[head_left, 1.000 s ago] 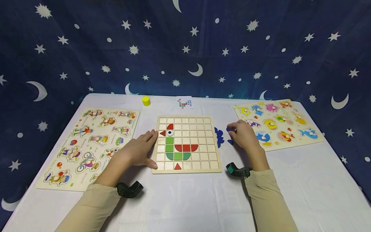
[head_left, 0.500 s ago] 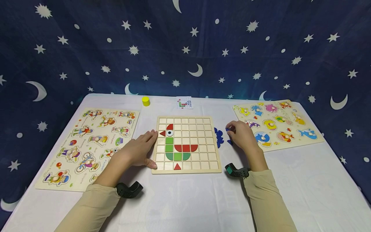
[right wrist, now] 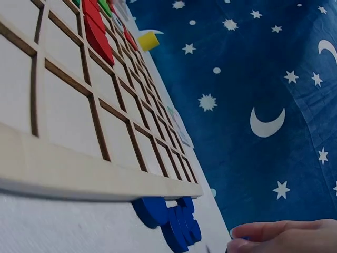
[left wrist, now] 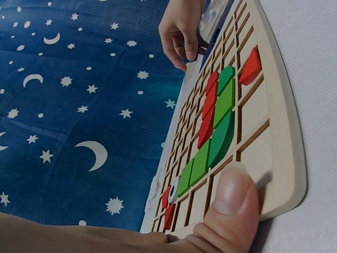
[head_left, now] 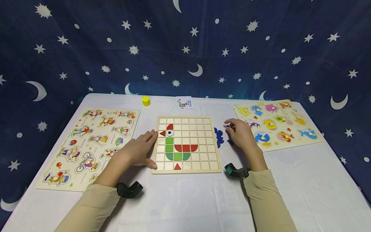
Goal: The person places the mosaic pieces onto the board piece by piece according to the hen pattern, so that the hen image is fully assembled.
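A wooden grid board [head_left: 210, 145] lies at the table's middle with red and green pieces and an eye piece set in its left half. My left hand [head_left: 151, 149] rests flat against the board's left edge. Its thumb [left wrist: 231, 196] presses on the near corner of the board [left wrist: 279, 132]. My right hand [head_left: 229, 125] hovers just right of the board, above a heap of blue pieces [head_left: 219, 137], and pinches a small blue piece between thumb and fingers. The right wrist view shows the blue pieces [right wrist: 171, 219] by the board's edge [right wrist: 79, 174].
A peg puzzle with figures [head_left: 90, 145] lies at the left and an animal peg puzzle [head_left: 278, 124] at the right. A yellow cylinder [head_left: 146, 101] and a small pattern card [head_left: 184, 102] sit behind the board. Starry blue cloth hangs behind the table.
My right hand has risen a little from the blue heap and shifted left and away with a piece pinched. My left hand has stayed where it was.
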Available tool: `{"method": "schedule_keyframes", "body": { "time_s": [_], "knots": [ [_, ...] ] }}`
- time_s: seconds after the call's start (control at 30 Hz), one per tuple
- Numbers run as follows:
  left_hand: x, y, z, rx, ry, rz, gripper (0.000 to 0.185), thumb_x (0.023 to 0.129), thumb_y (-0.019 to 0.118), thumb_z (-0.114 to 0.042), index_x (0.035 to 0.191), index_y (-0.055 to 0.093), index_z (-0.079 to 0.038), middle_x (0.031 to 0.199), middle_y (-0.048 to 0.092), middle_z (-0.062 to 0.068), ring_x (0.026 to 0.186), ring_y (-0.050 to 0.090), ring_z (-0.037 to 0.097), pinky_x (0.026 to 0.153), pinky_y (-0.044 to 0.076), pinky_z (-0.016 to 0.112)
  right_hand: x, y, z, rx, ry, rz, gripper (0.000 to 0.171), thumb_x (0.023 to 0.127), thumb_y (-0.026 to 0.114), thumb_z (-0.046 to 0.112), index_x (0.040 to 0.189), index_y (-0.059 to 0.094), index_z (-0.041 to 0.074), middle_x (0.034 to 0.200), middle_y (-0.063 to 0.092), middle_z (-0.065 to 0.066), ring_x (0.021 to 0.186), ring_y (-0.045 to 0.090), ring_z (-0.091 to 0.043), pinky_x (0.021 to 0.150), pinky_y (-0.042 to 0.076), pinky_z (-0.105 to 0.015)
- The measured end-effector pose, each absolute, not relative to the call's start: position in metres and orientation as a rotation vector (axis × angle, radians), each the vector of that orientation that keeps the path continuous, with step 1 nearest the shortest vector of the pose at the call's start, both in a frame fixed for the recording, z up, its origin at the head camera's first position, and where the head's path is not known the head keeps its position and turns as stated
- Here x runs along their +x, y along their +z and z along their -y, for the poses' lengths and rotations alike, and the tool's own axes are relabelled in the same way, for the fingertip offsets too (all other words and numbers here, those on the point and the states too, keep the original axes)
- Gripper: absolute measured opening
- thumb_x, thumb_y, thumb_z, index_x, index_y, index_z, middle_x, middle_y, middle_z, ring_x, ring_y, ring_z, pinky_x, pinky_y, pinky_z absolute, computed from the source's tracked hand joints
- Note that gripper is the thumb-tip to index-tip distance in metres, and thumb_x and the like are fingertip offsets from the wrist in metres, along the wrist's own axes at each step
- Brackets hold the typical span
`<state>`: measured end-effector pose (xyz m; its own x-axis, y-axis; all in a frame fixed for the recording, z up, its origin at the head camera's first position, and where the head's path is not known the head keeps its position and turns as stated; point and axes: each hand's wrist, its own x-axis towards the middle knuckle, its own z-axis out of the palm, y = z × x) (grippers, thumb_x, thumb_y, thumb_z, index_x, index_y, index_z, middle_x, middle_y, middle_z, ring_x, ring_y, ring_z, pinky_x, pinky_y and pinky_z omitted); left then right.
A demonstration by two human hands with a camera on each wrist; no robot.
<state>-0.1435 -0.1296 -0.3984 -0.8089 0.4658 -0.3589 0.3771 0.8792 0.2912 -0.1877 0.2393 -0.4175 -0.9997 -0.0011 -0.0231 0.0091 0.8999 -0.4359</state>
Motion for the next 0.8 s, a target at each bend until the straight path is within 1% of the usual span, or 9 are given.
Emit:
{"method": "schedule_keyframes", "body": {
  "time_s": [0.2, 0.3, 0.43, 0.57, 0.7, 0.8],
  "knots": [
    [-0.143, -0.399, 0.129, 0.619, 0.290, -2.620, 0.120, 0.064, 0.076, -0.056, 0.152, 0.015, -0.003, 0.158, 0.015, 0.020, 0.145, 0.017, 0.039, 0.107, 0.026, 0.064, -0.187, -0.418, -0.227, -0.087, -0.814, -3.084, 0.021, 0.092, 0.062, 0.015, 0.112, 0.067, 0.008, 0.093, 0.067, -0.010, 0.080, 0.057, -0.023, 0.076, 0.048, -0.037],
    [-0.144, -0.399, 0.128, 0.616, 0.292, -2.617, 0.120, 0.064, 0.076, -0.056, 0.152, 0.014, -0.003, 0.158, 0.014, 0.019, 0.145, 0.017, 0.039, 0.108, 0.026, 0.064, -0.187, -0.418, -0.219, -0.152, -0.873, -3.073, 0.021, 0.091, 0.064, 0.017, 0.110, 0.066, 0.008, 0.092, 0.068, -0.009, 0.080, 0.060, -0.021, 0.073, 0.050, -0.036],
    [-0.144, -0.399, 0.129, 0.611, 0.284, -2.613, 0.120, 0.065, 0.076, -0.056, 0.152, 0.013, -0.004, 0.159, 0.013, 0.018, 0.145, 0.016, 0.038, 0.108, 0.026, 0.063, -0.185, -0.417, -0.208, -0.282, -0.924, -3.020, 0.023, 0.091, 0.064, 0.016, 0.114, 0.065, 0.010, 0.096, 0.066, -0.008, 0.083, 0.062, -0.020, 0.074, 0.052, -0.036],
    [-0.144, -0.400, 0.130, 0.611, 0.272, -2.614, 0.120, 0.065, 0.076, -0.057, 0.152, 0.013, -0.004, 0.159, 0.013, 0.018, 0.145, 0.017, 0.038, 0.108, 0.026, 0.063, -0.183, -0.416, -0.200, -0.392, -0.952, -2.981, 0.026, 0.092, 0.062, 0.014, 0.117, 0.066, 0.012, 0.099, 0.065, -0.007, 0.084, 0.059, -0.019, 0.076, 0.050, -0.034],
    [-0.145, -0.401, 0.130, 0.605, 0.273, -2.617, 0.121, 0.064, 0.075, -0.058, 0.152, 0.014, -0.004, 0.159, 0.013, 0.018, 0.145, 0.017, 0.038, 0.109, 0.026, 0.062, -0.182, -0.416, -0.195, -0.444, -0.973, -2.957, 0.023, 0.091, 0.064, 0.015, 0.113, 0.069, 0.012, 0.100, 0.066, -0.006, 0.083, 0.058, -0.018, 0.076, 0.048, -0.034],
    [-0.146, -0.402, 0.131, 0.602, 0.277, -2.617, 0.121, 0.064, 0.076, -0.058, 0.153, 0.014, -0.005, 0.159, 0.014, 0.018, 0.145, 0.017, 0.038, 0.109, 0.026, 0.062, -0.181, -0.417, -0.193, -0.455, -0.970, -2.928, 0.021, 0.089, 0.068, 0.019, 0.108, 0.071, 0.012, 0.100, 0.068, -0.004, 0.084, 0.059, -0.017, 0.077, 0.049, -0.033]
  ]
}}
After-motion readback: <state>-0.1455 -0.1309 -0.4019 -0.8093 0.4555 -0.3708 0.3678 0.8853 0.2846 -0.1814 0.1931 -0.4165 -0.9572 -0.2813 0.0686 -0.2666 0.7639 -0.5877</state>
